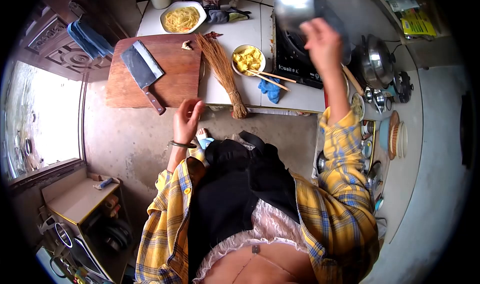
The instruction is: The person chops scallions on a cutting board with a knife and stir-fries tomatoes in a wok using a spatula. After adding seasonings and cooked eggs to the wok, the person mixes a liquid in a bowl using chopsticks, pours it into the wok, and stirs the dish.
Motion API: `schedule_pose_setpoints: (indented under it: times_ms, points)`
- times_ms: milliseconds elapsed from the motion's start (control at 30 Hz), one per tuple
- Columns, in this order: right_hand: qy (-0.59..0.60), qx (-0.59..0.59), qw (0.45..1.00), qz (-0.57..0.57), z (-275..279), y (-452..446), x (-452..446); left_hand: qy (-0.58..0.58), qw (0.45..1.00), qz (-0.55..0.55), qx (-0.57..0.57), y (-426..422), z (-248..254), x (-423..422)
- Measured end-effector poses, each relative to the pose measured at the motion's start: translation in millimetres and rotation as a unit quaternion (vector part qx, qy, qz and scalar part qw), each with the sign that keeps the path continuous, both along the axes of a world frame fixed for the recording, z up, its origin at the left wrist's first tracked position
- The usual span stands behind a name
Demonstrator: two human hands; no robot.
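Observation:
My right hand (321, 39) is raised over the black stove (296, 64), its fingers closed at the edge of a shiny metal lid (295, 15). Motion blurs the lid, and part of the grip is hidden. Behind it is a dark pan (336, 21). My left hand (188, 120) hovers by the front edge of the wooden cutting board (175, 59), fingers loosely bent and apart, holding nothing. On the board lie a cleaver (142, 66) and a small pale scrap (186, 45). A bowl of yellow scrambled egg (247, 58) stands left of the stove, with chopsticks (272, 77) across its rim.
A straw brush (222, 71) lies between board and bowl. Behind are a plate of pale shreds (182, 19) and a dark glove (227, 16). A blue cloth (270, 89) sits near the counter's front edge. A lidded pot (376, 61) stands at right.

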State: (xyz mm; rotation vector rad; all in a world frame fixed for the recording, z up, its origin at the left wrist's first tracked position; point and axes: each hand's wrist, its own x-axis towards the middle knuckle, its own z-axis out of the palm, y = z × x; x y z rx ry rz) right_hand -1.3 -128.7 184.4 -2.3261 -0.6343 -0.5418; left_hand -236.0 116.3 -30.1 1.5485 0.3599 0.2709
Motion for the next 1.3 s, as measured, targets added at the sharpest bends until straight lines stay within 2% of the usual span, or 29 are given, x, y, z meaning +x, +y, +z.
schedule_pose_setpoints:
  times_ms: [33,100,167,200,233,300,400,467,533,600,633,667,700,733,767,833,900,933,1000,1033,1100,1167,1233,1300]
  points:
    - [-0.121,-0.084,0.988,0.053,-15.8,19.0,-15.0,-0.013,0.998,-0.029,-0.051,-3.7,12.5,6.5]
    - [-0.159,-0.170,0.968,0.090,-40.6,52.7,-43.5,-0.006,0.975,-0.120,-0.188,-7.3,41.9,22.2]
    - [-0.143,-0.217,0.959,0.116,-57.7,78.1,-69.6,-0.009,0.948,-0.159,-0.274,-9.9,62.0,42.8]
    - [-0.150,-0.234,0.951,0.136,-64.8,85.2,-77.5,-0.024,0.920,-0.152,-0.361,-6.6,55.5,56.1]
    - [-0.158,-0.252,0.942,0.155,-71.3,90.2,-84.3,-0.018,0.909,-0.126,-0.398,-4.2,55.6,65.6]
    - [-0.177,-0.258,0.933,0.179,-82.5,97.7,-99.2,0.010,0.918,-0.105,-0.383,7.0,58.3,73.5]
    - [-0.130,-0.245,0.938,0.209,-92.7,99.1,-112.9,0.053,0.936,-0.003,-0.349,9.9,49.7,61.2]
    - [-0.125,-0.201,0.950,0.205,-77.3,92.0,-119.7,0.082,0.915,-0.008,-0.395,30.6,34.4,60.5]
    - [-0.056,-0.174,0.975,0.128,-48.1,62.1,-112.7,0.121,0.893,-0.045,-0.430,58.4,15.0,60.4]
    - [-0.137,-0.229,0.963,0.036,-21.7,6.7,-81.5,0.158,0.902,-0.011,-0.402,74.8,4.6,65.1]
    - [-0.114,-0.262,0.956,-0.061,-9.5,-25.4,-69.5,0.168,0.887,-0.024,-0.430,90.0,-37.7,72.9]
    - [-0.129,-0.344,0.923,-0.116,-1.2,-67.3,-51.3,0.162,0.876,-0.047,-0.453,108.7,-75.3,84.3]
    - [-0.141,-0.425,0.877,-0.173,4.3,-108.8,-34.3,0.172,0.877,-0.040,-0.448,113.1,-66.9,89.4]
    - [-0.078,-0.472,0.849,-0.224,6.8,-140.3,-22.4,0.165,0.864,-0.074,-0.470,120.2,-74.9,98.5]
    - [-0.011,-0.510,0.815,-0.273,7.0,-165.2,-12.8,0.160,0.855,-0.057,-0.489,122.3,-87.9,108.3]
    - [0.187,-0.498,0.786,-0.314,-1.1,-196.6,10.8,0.163,0.875,-0.031,-0.455,123.5,-103.3,123.0]
    - [0.214,-0.429,0.840,-0.256,-30.4,-233.7,32.5,0.188,0.880,0.062,-0.432,110.0,-95.3,129.4]
    - [0.226,-0.392,0.864,-0.222,-35.4,-241.2,36.5,0.205,0.874,0.065,-0.436,104.4,-84.0,127.3]
    - [0.211,-0.408,0.857,-0.234,-39.4,-245.1,48.2,0.243,0.858,0.074,-0.445,91.7,-67.0,117.6]
    - [0.201,-0.416,0.854,-0.239,-32.5,-237.5,52.3,0.224,0.876,0.054,-0.424,82.6,-64.2,108.6]
    - [0.098,-0.514,0.797,-0.303,40.5,-196.1,39.7,0.180,0.906,0.019,-0.383,63.4,-57.1,80.6]
    - [0.025,-0.564,0.786,-0.249,105.5,-197.2,46.3,0.124,0.919,-0.017,-0.375,42.3,-58.8,49.2]
    - [0.017,-0.627,0.737,-0.253,167.7,-184.0,55.8,0.171,0.929,0.004,-0.328,23.7,-52.5,20.2]
    - [-0.097,-0.695,0.681,-0.207,211.0,-150.5,44.3,0.210,0.933,0.032,-0.290,6.9,-56.2,0.8]
